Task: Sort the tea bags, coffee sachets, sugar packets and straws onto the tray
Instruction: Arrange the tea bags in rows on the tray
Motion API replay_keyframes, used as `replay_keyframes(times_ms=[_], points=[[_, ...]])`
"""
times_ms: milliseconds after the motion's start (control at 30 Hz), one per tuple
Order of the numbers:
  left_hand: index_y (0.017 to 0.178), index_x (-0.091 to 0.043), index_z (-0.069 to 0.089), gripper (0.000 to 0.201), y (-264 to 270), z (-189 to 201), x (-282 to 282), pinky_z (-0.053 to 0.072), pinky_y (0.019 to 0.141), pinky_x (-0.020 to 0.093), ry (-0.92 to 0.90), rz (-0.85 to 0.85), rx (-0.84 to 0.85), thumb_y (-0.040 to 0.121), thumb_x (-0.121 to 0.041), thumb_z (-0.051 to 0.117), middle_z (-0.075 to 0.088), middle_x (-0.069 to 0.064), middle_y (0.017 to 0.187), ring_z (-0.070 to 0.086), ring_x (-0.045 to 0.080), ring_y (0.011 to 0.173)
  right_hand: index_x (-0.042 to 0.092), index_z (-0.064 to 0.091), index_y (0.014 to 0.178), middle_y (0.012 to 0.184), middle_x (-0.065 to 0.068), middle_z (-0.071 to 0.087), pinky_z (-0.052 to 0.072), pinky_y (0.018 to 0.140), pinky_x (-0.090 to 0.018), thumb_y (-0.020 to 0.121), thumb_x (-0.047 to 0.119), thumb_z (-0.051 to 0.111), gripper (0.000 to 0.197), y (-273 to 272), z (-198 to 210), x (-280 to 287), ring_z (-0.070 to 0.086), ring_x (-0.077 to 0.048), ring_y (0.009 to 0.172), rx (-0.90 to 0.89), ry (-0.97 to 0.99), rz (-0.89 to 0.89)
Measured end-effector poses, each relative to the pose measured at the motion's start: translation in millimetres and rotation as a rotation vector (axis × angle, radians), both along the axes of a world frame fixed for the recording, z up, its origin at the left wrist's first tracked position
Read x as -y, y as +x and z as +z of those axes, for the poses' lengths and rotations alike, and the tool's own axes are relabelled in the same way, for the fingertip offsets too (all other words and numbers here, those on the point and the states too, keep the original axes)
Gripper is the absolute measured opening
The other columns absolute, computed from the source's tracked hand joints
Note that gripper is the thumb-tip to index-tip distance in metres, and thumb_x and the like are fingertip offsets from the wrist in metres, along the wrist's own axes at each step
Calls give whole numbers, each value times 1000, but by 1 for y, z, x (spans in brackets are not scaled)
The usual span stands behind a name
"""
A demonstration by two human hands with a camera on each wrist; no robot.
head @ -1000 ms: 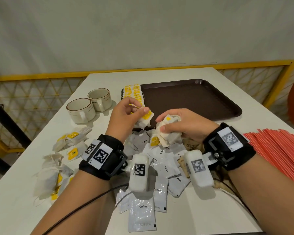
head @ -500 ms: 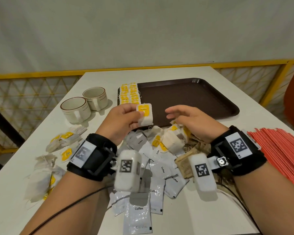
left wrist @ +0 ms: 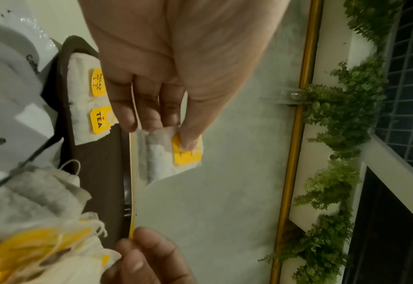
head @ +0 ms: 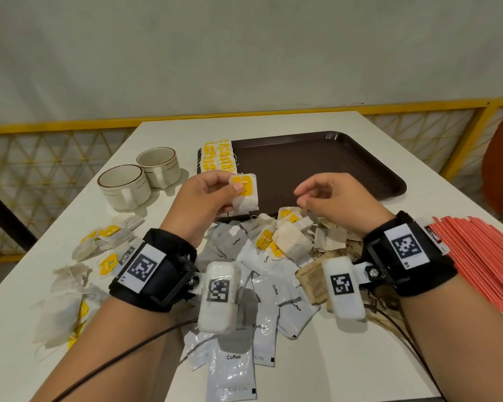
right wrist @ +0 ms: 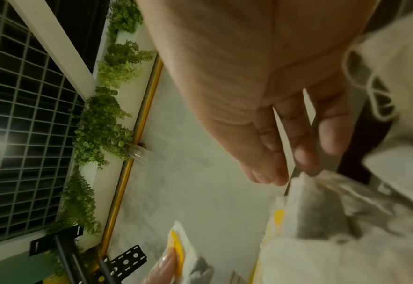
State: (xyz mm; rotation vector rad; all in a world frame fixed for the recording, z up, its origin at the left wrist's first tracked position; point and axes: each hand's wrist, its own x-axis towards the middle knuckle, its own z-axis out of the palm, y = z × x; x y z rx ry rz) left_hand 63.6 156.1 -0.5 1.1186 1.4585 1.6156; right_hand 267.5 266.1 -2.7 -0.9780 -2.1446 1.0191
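My left hand (head: 212, 195) pinches a white tea bag with a yellow tag (head: 244, 195) above the near left edge of the dark brown tray (head: 331, 166); the same tea bag (left wrist: 173, 153) shows in the left wrist view under my thumb. My right hand (head: 325, 198) hovers with loosely curled fingers (right wrist: 305, 157) and holds nothing, just above a mixed heap of tea bags (head: 288, 242), white coffee sachets (head: 270, 288) and brown sugar packets (head: 314, 280). A row of tea bags (head: 218, 158) lies on the tray's left end. Red straws (head: 482, 256) lie at the right.
Two beige cups (head: 141, 178) stand left of the tray. More loose tea bags (head: 96, 250) are scattered along the table's left side. A yellow railing (head: 55, 127) runs behind the white table (head: 273, 123). Cables trail from both wrists over the near edge.
My right hand let go of the crumpled tea bags and lifted off the heap. My left hand raised its tea bag toward the tray's left end.
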Motion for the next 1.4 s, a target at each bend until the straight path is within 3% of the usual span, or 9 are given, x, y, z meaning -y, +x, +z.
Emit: replay_keyframes(times_ms=[100, 300, 433, 800, 933, 1033, 1133, 1233, 1400], points=[[84, -16, 65, 8, -2, 0, 0, 52, 63, 19, 3, 3, -20, 87, -9, 64, 71, -2, 77, 64, 8, 67, 25, 72, 97, 92, 8, 70, 45, 76, -18, 91, 21, 62, 12, 0, 0, 1, 61, -1, 83, 189, 45, 70], [83, -16, 66, 9, -2, -2, -1, 51, 61, 19, 11, 10, -17, 86, -8, 64, 71, 1, 79, 66, 10, 70, 25, 73, 107, 106, 20, 61, 40, 81, -12, 94, 31, 57, 22, -2, 1, 3, 56, 5, 95, 288, 35, 108], [84, -16, 65, 8, -2, -3, -2, 51, 62, 19, 9, 18, -21, 86, -8, 65, 71, 1, 80, 67, 11, 71, 17, 75, 100, 138, 12, 51, 31, 103, -27, 93, 30, 58, 22, -6, -1, 5, 47, -6, 123, 355, 37, 136], [83, -15, 64, 8, -2, -4, -3, 53, 66, 24, -4, 18, -26, 87, -7, 64, 71, 2, 80, 66, 13, 73, 17, 77, 85, 88, 11, 72, 52, 79, -22, 86, 17, 68, 10, -4, -2, 2, 65, -1, 83, 130, 57, -24], [84, -13, 64, 7, -2, -4, -3, 55, 76, 34, -20, 12, -42, 86, -6, 65, 71, 10, 87, 67, 21, 82, 21, 72, 82, 101, 6, 70, 51, 83, -20, 80, 8, 73, 13, -3, 0, -1, 66, -10, 91, -157, 43, -169], [82, -14, 66, 8, -1, -4, -2, 56, 72, 27, -16, -5, -46, 85, -7, 66, 71, 6, 84, 66, 17, 79, 19, 65, 103, 101, -2, 71, 54, 83, -26, 79, -1, 71, 32, -5, 4, 5, 68, -19, 93, -321, -142, -46], [78, -17, 67, 11, 0, -4, -2, 51, 73, 25, -8, 6, -105, 85, -8, 66, 68, -2, 76, 61, 11, 74, 17, 61, 115, 92, -5, 71, 54, 69, -24, 83, -8, 63, 41, -8, 8, 14, 65, -19, 82, -375, -290, 107], [78, -19, 68, 12, 2, -4, -2, 51, 77, 30, -11, -7, -133, 85, -10, 67, 67, -1, 77, 60, 14, 76, 14, 69, 101, 88, -4, 71, 51, 64, -23, 85, -2, 62, 24, -10, 10, 21, 64, -12, 75, -363, -316, 158], [80, -18, 69, 9, 6, -5, -2, 55, 73, 29, 3, -5, -140, 86, -12, 67, 67, 10, 84, 62, 19, 78, 9, 69, 91, 90, -13, 70, 49, 72, -31, 76, 16, 67, 16, -10, 12, 27, 64, -27, 82, -425, -385, 262]])
